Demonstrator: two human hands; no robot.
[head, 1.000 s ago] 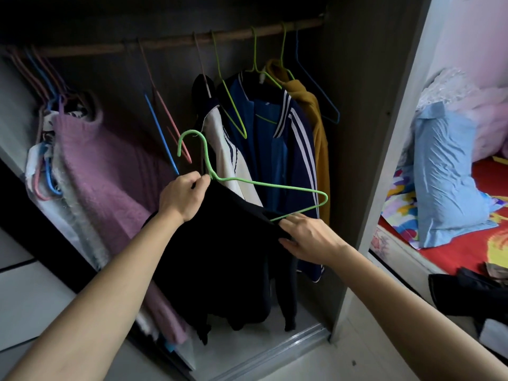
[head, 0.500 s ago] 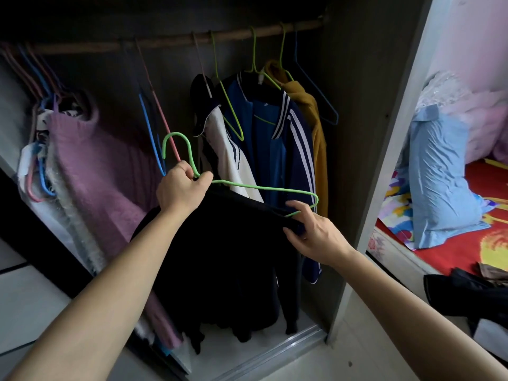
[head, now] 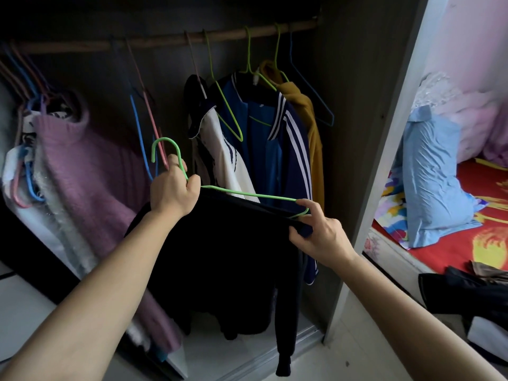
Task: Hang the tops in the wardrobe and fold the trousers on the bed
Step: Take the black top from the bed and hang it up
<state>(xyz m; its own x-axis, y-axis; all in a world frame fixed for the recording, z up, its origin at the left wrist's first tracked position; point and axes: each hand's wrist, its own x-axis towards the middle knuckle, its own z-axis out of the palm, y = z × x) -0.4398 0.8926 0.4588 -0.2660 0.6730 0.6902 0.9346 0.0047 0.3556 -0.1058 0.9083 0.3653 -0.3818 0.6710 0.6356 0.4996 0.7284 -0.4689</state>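
At centre frame, the left hand (head: pixel 171 193) gripped the green hanger (head: pixel 247 194) while the right hand (head: pixel 320 235) pinched the black top (head: pixel 233 257), whose shoulder likely needed squaring before reaching the rail (head: pixel 165 41) above.

Your left hand (head: pixel 173 192) holds the hanger (head: pixel 247 194) at its neck, and your right hand (head: pixel 319 235) pinches the top (head: pixel 233 257) draped on it. Both are in front of the wardrobe (head: pixel 357 133), below its rail (head: pixel 165 41). A jacket (head: pixel 264 160) hangs behind the top and a sweater (head: pixel 82 171) to its left; the bed (head: pixel 481 188), bearing a pillow (head: pixel 431 177), lies right of the wardrobe.
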